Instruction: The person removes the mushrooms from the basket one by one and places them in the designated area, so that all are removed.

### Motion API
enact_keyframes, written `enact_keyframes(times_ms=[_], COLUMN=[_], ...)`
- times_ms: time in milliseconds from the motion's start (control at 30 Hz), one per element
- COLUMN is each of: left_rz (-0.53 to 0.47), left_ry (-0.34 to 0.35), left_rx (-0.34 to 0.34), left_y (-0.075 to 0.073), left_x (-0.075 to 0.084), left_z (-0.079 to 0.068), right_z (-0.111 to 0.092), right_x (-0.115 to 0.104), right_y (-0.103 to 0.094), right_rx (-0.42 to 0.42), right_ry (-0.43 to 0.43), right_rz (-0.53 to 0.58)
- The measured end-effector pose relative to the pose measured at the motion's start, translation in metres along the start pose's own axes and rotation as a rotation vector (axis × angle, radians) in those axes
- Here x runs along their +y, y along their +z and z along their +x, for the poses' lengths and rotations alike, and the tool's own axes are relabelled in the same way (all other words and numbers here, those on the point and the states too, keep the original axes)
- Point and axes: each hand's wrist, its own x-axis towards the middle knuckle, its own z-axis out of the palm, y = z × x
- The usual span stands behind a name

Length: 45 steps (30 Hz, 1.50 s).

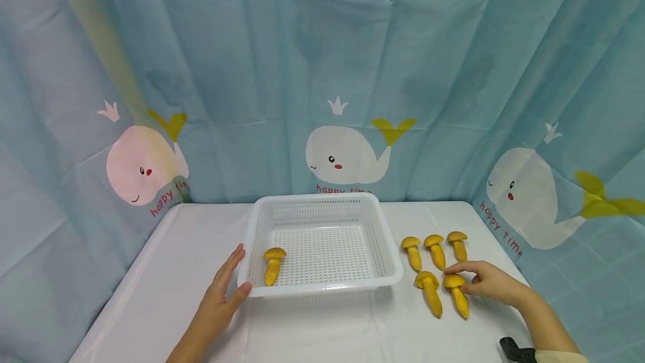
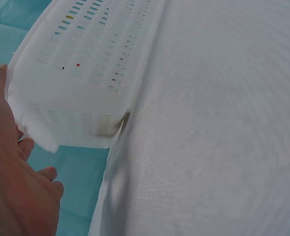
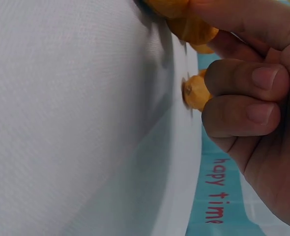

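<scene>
A yellow toy-like mushroom (image 1: pixel 460 302) lies on the table at the right, front row. My right hand (image 1: pixel 490 283) pinches its cap between thumb and index finger; in the right wrist view the other fingers of the hand (image 3: pixel 255 93) are curled in. The left hand (image 1: pixel 215 302), fingers straight and spread, touches the front left corner of a white perforated plastic basket (image 1: pixel 330 285). Inside the basket, at its left, lies one mushroom (image 1: pixel 272 268). From the left wrist, the basket's side wall (image 2: pixel 76 83) shows beside the hand (image 2: pixel 17 172).
Several more mushrooms lie right of the basket: one (image 1: pixel 430 293) beside the pinched one, others (image 1: pixel 435 251) in a row behind. A white cloth covers the table (image 1: pixel 312 329). Blue curtains (image 1: pixel 242 83) with printed whales hang behind and at both sides. A black object (image 1: pixel 516 350) is near the right forearm.
</scene>
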Motion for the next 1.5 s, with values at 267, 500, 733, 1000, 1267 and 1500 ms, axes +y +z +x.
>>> enact_keyframes(times_ms=[267,500,733,1000,1267,1500], left_rz=[0.001,-0.007,-0.015,-0.005,-0.019,-0.024], left_ry=[0.013,0.013,0.005,-0.003,0.014,0.033], left_rx=[-0.004,-0.015,-0.01,-0.004,-0.007,-0.005], left_y=[0.0,-0.001,-0.001,0.0,-0.002,-0.002], left_x=[0.001,0.002,0.003,0.001,0.005,0.003], left_z=[0.0,0.0,0.001,0.001,0.001,0.0], right_z=[-0.006,-0.008,-0.005,0.007,0.022,0.045], right_x=[-0.011,-0.027,-0.049,-0.087,-0.122,-0.168], right_y=[-0.002,-0.007,-0.017,-0.036,-0.056,-0.061], right_rx=[0.018,0.061,0.143,0.229,0.264,0.262], right_ry=[-0.007,0.022,-0.04,-0.094,-0.163,-0.149], right_rz=[-0.023,-0.029,-0.069,-0.12,-0.205,-0.228])
